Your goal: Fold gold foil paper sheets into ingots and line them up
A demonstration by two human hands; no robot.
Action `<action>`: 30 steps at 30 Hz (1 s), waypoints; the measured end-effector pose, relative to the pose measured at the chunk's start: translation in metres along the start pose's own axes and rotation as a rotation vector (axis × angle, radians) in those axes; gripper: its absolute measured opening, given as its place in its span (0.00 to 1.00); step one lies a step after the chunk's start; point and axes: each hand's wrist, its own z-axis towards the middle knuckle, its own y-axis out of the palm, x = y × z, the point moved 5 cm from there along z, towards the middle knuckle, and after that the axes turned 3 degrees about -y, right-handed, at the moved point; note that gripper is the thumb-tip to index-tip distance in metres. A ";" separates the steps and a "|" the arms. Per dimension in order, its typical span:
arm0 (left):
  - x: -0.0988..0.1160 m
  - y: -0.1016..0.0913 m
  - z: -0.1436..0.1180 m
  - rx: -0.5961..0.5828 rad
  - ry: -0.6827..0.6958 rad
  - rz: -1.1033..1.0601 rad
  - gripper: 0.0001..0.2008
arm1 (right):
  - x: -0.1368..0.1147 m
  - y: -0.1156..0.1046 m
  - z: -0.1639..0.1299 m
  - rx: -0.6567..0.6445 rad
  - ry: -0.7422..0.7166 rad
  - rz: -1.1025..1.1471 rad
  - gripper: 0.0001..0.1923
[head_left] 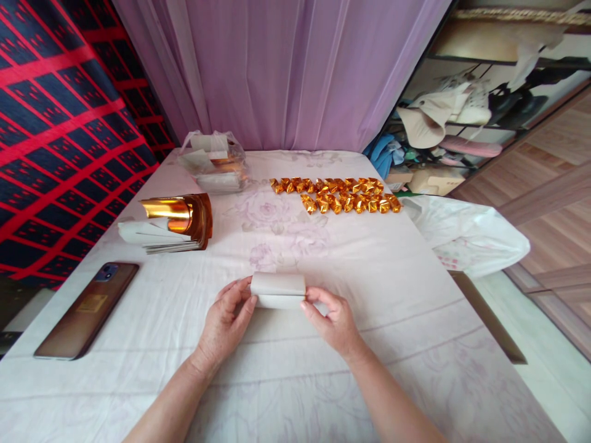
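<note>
Both hands grip one folded white paper (278,290) near the tabletop's (369,295) front middle: left hand (225,323) pinches its left end, right hand (333,320) its right end. One phone (87,309) lies at the left edge; folded gold pieces (336,194), too many to count, form two rows toward the far edge.

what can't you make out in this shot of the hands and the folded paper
- Head view: underside of the folded paper, hidden by its own top fold.
- Left hand and right hand fingertips under the paper edges: grip unclear.
- Contents of the plastic bag: blurred by the wrinkled film.
- Phone screen: dark, nothing readable.
</note>
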 end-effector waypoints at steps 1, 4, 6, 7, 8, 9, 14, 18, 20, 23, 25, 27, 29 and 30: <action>0.000 0.000 0.000 -0.002 -0.001 0.003 0.19 | 0.002 0.000 0.000 0.020 0.015 0.010 0.05; 0.004 -0.004 0.001 0.054 0.015 0.051 0.21 | 0.009 -0.005 -0.001 0.128 0.061 0.013 0.06; 0.011 -0.009 0.002 0.131 0.066 0.097 0.18 | 0.012 -0.011 -0.001 0.229 0.063 -0.011 0.07; 0.015 -0.011 0.001 0.160 0.102 0.114 0.16 | 0.013 -0.013 0.000 0.278 0.049 -0.032 0.07; 0.021 -0.011 0.001 0.172 0.140 0.124 0.14 | 0.012 -0.016 0.000 0.319 0.023 -0.057 0.07; 0.026 -0.010 0.000 0.166 0.180 0.127 0.12 | 0.010 -0.018 0.001 0.351 -0.012 -0.086 0.06; 0.048 0.007 -0.007 0.029 0.292 0.066 0.14 | -0.016 -0.018 0.002 0.363 -0.286 -0.242 0.07; 0.054 0.017 -0.013 -0.054 0.240 0.025 0.17 | -0.033 -0.015 -0.003 0.311 -0.410 -0.328 0.11; 0.053 0.018 -0.015 -0.076 0.195 0.010 0.18 | -0.038 -0.015 -0.004 0.295 -0.437 -0.373 0.13; 0.051 0.020 -0.016 -0.110 0.133 -0.050 0.18 | -0.043 -0.011 -0.006 0.246 -0.506 -0.447 0.14; 0.049 0.021 -0.017 -0.125 0.102 -0.107 0.18 | -0.046 -0.008 -0.007 0.211 -0.556 -0.470 0.15; 0.048 0.023 -0.018 -0.134 0.066 -0.167 0.19 | -0.048 -0.005 -0.007 0.187 -0.584 -0.475 0.17; 0.046 0.025 -0.019 -0.143 0.020 -0.230 0.19 | -0.051 -0.001 -0.008 0.167 -0.591 -0.480 0.19; 0.044 0.026 -0.019 -0.151 -0.010 -0.261 0.20 | -0.052 0.000 -0.009 0.160 -0.594 -0.482 0.20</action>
